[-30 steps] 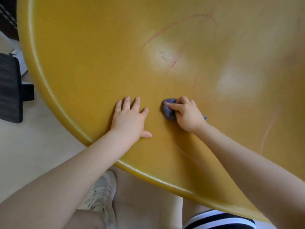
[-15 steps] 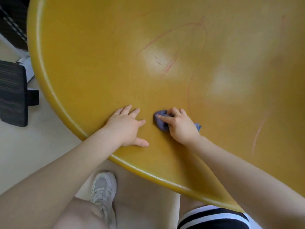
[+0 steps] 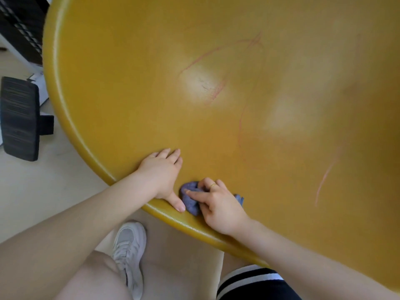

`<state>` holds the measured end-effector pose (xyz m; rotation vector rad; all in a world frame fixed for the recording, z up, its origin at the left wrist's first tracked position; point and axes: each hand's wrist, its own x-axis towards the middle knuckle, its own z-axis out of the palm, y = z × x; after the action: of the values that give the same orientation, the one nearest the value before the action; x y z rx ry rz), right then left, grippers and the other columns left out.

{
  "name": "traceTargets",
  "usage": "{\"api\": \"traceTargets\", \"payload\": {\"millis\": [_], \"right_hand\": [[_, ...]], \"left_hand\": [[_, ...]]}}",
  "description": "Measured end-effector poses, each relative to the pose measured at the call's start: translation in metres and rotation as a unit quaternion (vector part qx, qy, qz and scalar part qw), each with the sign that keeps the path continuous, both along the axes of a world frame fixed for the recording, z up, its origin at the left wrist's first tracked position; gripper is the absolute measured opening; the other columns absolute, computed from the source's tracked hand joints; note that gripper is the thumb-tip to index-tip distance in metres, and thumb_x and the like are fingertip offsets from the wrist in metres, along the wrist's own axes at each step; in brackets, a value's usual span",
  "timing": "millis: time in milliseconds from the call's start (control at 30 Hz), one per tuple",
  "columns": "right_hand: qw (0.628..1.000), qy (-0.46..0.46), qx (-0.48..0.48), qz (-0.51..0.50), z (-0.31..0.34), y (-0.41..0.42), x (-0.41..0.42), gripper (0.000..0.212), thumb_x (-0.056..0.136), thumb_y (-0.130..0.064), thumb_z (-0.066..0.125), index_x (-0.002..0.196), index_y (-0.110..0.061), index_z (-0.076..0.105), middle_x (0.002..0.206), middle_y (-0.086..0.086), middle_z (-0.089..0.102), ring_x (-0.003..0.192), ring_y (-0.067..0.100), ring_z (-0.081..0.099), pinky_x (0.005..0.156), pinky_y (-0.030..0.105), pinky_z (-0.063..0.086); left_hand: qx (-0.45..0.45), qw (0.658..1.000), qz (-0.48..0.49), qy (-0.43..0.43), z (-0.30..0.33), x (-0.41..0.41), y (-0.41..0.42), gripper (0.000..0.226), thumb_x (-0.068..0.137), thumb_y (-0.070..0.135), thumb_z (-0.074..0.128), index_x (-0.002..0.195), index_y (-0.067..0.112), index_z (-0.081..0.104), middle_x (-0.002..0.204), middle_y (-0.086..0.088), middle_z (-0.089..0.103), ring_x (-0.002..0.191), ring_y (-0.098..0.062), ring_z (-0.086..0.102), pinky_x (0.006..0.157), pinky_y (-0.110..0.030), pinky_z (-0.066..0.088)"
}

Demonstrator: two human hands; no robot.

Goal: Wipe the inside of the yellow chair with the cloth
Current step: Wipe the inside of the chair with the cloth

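— White mesh sneaker (image 3: 129, 252) lowest in view, on a pale smooth floor (image 3: 43, 191), with a black-and-white striped hem (image 3: 249, 278) beside it. What sits above those?

— Rounded glossy rim of the big yellow moulded-plastic chair (image 3: 129, 83), curving like a bowl. Both hands are just inside it.

— How do the fingers lie?

— The right hand (image 3: 218, 204) curls its fingers and thumb around a small crumpled blue-purple cloth (image 3: 190, 200), pressing it onto the shell right by the rim; a thin gold ring (image 3: 213, 185) shows on one finger. The left hand (image 3: 162, 174) rests flat, fingers straight, thumb stretched along the rim and nearly touching the cloth.

— And farther in?

— Smooth concave yellow surface with pale shiny patches and thin reddish scribbled lines (image 3: 216, 92). Off to the left stands a black ribbed padded object (image 3: 19, 118).
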<state>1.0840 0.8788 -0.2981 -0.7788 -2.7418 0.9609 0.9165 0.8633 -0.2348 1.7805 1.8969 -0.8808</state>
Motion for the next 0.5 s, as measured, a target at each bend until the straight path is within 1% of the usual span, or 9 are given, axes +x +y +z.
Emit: {"api": "traceTargets", "payload": {"millis": [67,133,200,233,300,367,433,500], "right_hand": [[0.999,0.014,0.027,0.018,-0.008,0.014,0.002,0.048,0.080,-0.020,0.030,0.106,-0.020,0.070,0.086,0.014,0.057,0.063,0.027,0.042,0.067,0.029,0.041],[0.997,0.015,0.070,-0.013,-0.018,0.039,-0.001,0.047,0.081,-0.021,0.030,0.108,-0.020,0.069,0.088,0.015,0.057,0.067,0.030,0.047,0.067,0.036,0.048],[0.991,-0.014,0.099,-0.093,-0.025,0.070,-0.004,0.044,0.088,-0.018,0.032,0.118,-0.023,0.064,0.103,0.016,0.054,0.081,0.032,0.045,0.077,0.041,0.046],[0.985,-0.036,0.101,-0.136,-0.029,0.084,-0.005,0.040,0.092,-0.015,0.035,0.122,-0.026,0.060,0.111,0.015,0.051,0.088,0.032,0.042,0.082,0.040,0.043],[0.972,-0.068,0.091,-0.206,-0.029,0.100,-0.007,0.038,0.095,-0.015,0.039,0.125,-0.029,0.056,0.117,0.012,0.047,0.089,0.028,0.036,0.084,0.037,0.039],[0.965,-0.075,0.072,-0.239,-0.026,0.097,-0.011,0.038,0.095,-0.014,0.037,0.125,-0.029,0.056,0.117,0.011,0.046,0.088,0.026,0.033,0.083,0.035,0.036],[0.973,-0.064,0.043,-0.218,-0.023,0.078,-0.013,0.041,0.094,-0.015,0.033,0.125,-0.027,0.057,0.115,0.012,0.047,0.093,0.030,0.039,0.082,0.032,0.031],[0.990,-0.022,0.029,-0.137,-0.021,0.047,-0.011,0.048,0.085,-0.018,0.028,0.120,-0.023,0.062,0.108,0.014,0.052,0.092,0.034,0.047,0.078,0.031,0.027]], "left_hand": [[-0.001,1.000,0.004,0.002,0.000,0.001,0.000,0.130,0.057,0.079,0.061,0.151,0.012,0.000,0.158,-0.003,-0.012,0.145,-0.023,-0.006,0.118,-0.036,0.009],[-0.006,1.000,0.011,0.000,0.001,0.002,0.001,0.131,0.057,0.078,0.061,0.151,0.013,-0.003,0.157,-0.002,-0.014,0.145,-0.022,-0.008,0.117,-0.036,0.007],[-0.009,1.000,0.022,0.000,0.001,0.002,0.001,0.131,0.057,0.078,0.061,0.151,0.014,-0.005,0.157,0.000,-0.015,0.145,-0.021,-0.009,0.117,-0.036,0.005],[-0.011,1.000,0.027,0.000,0.001,0.002,0.000,0.131,0.057,0.078,0.061,0.151,0.015,-0.005,0.157,0.000,-0.016,0.145,-0.020,-0.009,0.117,-0.036,0.004],[-0.013,0.999,0.032,0.001,0.001,0.003,0.001,0.130,0.058,0.077,0.061,0.151,0.015,-0.006,0.157,0.001,-0.016,0.145,-0.020,-0.010,0.117,-0.035,0.003],[-0.009,0.999,0.035,-0.001,0.001,0.004,0.000,0.129,0.058,0.077,0.062,0.151,0.015,-0.005,0.157,0.001,-0.016,0.145,-0.020,-0.010,0.117,-0.035,0.002],[-0.005,0.999,0.038,-0.005,0.000,0.004,-0.003,0.127,0.060,0.076,0.061,0.150,0.015,-0.005,0.157,0.000,-0.016,0.145,-0.021,-0.012,0.117,-0.036,0.000],[-0.010,0.999,0.034,-0.004,-0.001,0.004,-0.006,0.124,0.063,0.077,0.057,0.150,0.015,-0.007,0.156,-0.001,-0.019,0.144,-0.022,-0.015,0.117,-0.037,-0.003]]}}
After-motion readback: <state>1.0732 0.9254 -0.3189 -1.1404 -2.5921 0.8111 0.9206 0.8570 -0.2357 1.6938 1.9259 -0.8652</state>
